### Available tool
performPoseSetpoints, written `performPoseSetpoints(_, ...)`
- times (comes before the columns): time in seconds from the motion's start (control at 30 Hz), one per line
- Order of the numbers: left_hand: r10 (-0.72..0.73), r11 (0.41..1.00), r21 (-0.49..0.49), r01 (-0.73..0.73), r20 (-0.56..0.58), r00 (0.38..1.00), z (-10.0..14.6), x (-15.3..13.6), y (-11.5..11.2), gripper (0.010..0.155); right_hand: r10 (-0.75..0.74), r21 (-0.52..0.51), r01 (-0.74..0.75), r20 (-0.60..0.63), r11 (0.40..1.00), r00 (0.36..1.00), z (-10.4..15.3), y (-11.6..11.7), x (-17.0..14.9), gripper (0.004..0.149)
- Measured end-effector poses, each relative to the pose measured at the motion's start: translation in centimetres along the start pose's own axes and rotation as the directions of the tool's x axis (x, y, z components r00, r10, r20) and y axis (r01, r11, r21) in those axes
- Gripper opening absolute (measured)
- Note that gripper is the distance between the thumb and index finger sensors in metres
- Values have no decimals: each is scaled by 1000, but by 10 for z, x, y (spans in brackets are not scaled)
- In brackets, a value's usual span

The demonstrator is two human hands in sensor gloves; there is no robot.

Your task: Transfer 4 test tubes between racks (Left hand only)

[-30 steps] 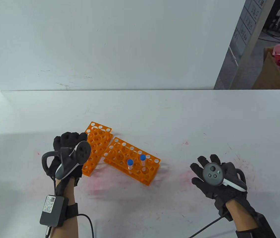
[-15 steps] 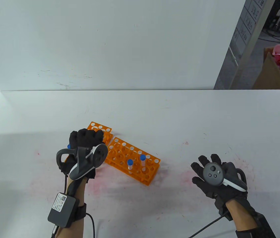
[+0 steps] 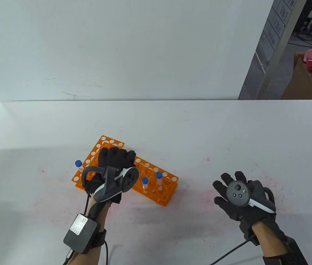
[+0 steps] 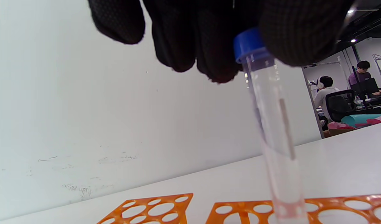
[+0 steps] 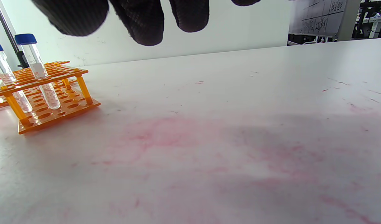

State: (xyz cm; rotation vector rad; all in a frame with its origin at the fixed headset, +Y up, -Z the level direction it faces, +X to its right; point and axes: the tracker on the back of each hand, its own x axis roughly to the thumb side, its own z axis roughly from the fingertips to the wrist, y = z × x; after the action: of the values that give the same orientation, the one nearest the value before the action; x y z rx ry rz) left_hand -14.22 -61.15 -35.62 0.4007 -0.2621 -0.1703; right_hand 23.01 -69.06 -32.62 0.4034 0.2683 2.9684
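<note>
White bench [image 3: 172,124], two orange racks [image 3: 156,190].
Left hand [image 3: 114,168] pinches a blue-capped tube [image 4: 271,124] over them; right hand [image 3: 241,198] lies spread flat.

Left hand [image 4: 215,34]: gloved fingers hang in from 12 o'clock, pinching the blue cap [image 4: 248,45] of a clear test tube [image 4: 276,133]. Tube tilts slightly, lower end toward 5 o'clock, meeting a hole in the orange rack [image 4: 333,211]. Second orange rack [image 4: 147,213] at 7 o'clock, apart from the first. Both on the white worktop [image 4: 340,161]. White wall panel [image 4: 84,118] behind.
</note>
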Motion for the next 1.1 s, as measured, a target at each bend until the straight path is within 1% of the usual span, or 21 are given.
performPoseSetpoints(0.07,-2,1000,-5,2,12,1000,0,4,-1,52,0,1,0,1,1000,1000,0,0,0,62)
performPoseSetpoints(0.2,50,998,-30,-50,29,998,0,7,-4,52,-2,-2,2,3,1000,1000,0,0,0,62)
performPoseSetpoints(0.7,-4,992,-123,14,81,997,-1,16,-21,51,-8,-7,8,6,1000,1000,1,-1,-1,62)
performPoseSetpoints(1.1,39,982,-188,-19,100,994,-1,18,-30,48,-12,-9,12,8,1000,1000,1,-1,-1,61)
